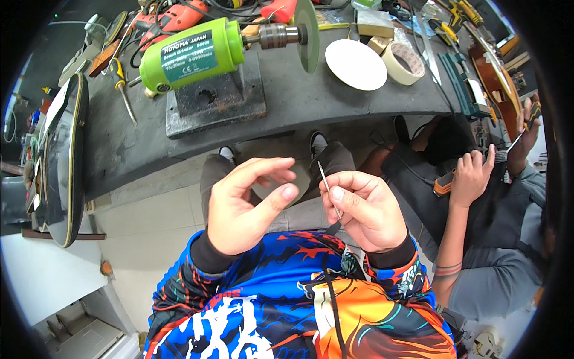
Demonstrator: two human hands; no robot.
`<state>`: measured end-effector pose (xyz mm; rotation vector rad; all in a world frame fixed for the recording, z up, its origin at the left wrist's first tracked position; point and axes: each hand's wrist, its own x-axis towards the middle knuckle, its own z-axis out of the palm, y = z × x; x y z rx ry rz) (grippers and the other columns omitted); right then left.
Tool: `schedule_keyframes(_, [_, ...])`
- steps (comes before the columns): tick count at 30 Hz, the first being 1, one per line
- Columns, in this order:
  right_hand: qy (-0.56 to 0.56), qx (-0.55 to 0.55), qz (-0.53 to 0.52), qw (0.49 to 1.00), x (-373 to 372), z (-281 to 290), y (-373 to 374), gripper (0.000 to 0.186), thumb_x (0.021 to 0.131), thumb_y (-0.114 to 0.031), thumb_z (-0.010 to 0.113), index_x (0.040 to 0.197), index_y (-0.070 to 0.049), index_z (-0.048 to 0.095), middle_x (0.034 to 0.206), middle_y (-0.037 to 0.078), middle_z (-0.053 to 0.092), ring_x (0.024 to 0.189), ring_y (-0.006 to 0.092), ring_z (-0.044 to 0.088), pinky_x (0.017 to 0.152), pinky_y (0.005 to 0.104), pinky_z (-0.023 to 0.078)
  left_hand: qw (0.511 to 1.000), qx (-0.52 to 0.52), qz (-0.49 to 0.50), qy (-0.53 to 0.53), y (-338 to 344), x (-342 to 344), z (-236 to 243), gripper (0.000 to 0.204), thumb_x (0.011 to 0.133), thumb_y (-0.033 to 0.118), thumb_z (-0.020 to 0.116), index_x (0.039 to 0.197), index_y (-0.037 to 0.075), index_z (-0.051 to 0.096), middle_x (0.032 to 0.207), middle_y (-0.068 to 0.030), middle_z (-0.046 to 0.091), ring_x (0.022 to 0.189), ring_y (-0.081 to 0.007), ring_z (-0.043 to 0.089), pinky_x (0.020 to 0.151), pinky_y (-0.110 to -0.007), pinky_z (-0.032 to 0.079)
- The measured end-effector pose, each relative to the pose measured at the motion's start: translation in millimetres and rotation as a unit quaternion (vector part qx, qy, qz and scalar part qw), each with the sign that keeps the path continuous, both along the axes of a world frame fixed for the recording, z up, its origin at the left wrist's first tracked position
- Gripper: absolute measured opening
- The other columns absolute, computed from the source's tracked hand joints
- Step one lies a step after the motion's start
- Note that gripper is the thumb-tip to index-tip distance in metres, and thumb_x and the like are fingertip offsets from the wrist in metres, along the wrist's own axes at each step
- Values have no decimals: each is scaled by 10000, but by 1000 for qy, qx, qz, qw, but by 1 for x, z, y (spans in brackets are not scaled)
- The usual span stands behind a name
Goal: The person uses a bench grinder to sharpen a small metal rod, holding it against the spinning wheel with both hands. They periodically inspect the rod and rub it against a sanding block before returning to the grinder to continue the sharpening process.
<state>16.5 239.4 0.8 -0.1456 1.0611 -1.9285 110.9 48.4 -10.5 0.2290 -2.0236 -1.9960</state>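
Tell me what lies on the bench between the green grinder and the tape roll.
A round white disc lies between the green grinder and the tape roll, seen in the head view.

From afar I see the grinder [194,55] on the workbench [134,149], screwdriver [119,78] left, tape roll [393,70] right; before the workbench, a rod [323,175] in the right hand [372,212].
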Motion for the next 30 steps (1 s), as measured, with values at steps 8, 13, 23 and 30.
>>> schedule_keyframes(8, [11, 36, 45, 998, 11, 5, 4, 224, 912, -90, 661, 1087, 49, 648, 879, 56, 671, 751, 87, 602, 681, 222, 495, 960, 242, -130, -48, 12, -3, 6, 376, 878, 146, 717, 1193, -32, 614, 1048, -85, 636, 1009, -162, 601, 909, -315, 480])
schedule_keyframes(13, [27, 35, 55, 998, 12, 4, 6, 219, 906, -99, 673, 1062, 55, 660, 866, 55, 675, 726, 77, 597, 673, 215, 499, 966, 225, -110, -61, 19, -3, 10, 198, 880, 60, 679, 1056, -27, 655, 990, -82, 623, 925, -154, 593, 840, -298, 485])
schedule_keyframes(23, [40, 80, 68, 994, 13, 4, 8, 224, 894, -103, 686, 1042, 63, 661, 860, 61, 676, 703, 73, 590, 652, 204, 496, 974, 224, 41, -6, -1, -2, 4, 140, 965, 136, 572, 991, 18, 641, 966, -80, 650, 911, -161, 611, 809, -300, 464])
schedule_keyframes(30, [26, 69, 86, 994, 16, 7, 6, 218, 901, -93, 673, 1050, 66, 656, 857, 69, 672, 700, 78, 587, 645, 210, 491, 979, 175, -46, -90, 7, 12, 8, 197, 938, 145, 620, 1063, -2, 661, 1000, -69, 641, 941, -140, 596, 846, -298, 466])
